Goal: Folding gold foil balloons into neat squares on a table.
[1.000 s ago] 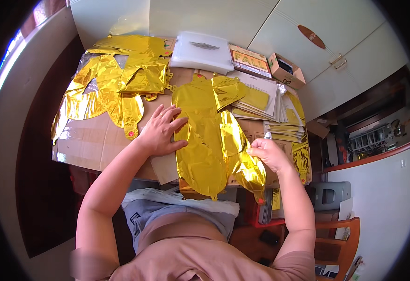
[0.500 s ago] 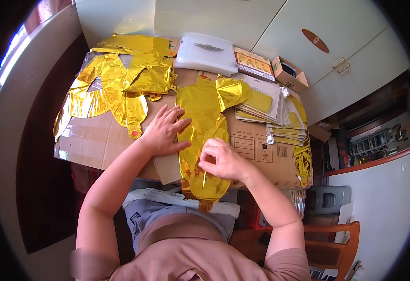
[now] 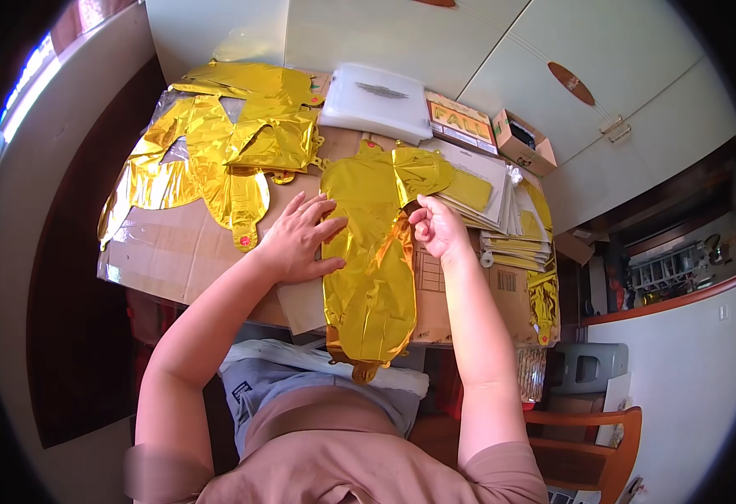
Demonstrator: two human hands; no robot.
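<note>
A flat gold foil balloon (image 3: 360,252) lies in front of me, its lower end hanging over the near edge of the cardboard-covered table. My left hand (image 3: 299,239) rests across its left edge, open, fingers spread and fingertips on the foil. My right hand (image 3: 440,228) is at the balloon's upper right edge, below a folded-over foil flap (image 3: 423,175). Its fingers are curled closed; whatever they pinch, if anything, is too small to make out. Orange reflections show in the foil beside that hand.
More gold foil balloons (image 3: 208,147) are spread at the left. Behind stand a translucent plastic stack (image 3: 375,101), a printed box (image 3: 460,120) and a small open carton (image 3: 523,143). Paper sleeves with gold pieces (image 3: 502,197) pile up at right. A wooden chair (image 3: 591,420) stands near right.
My right hand has moved from the balloon's lower middle up and right to its upper right edge. The left hand stays on the left edge.
</note>
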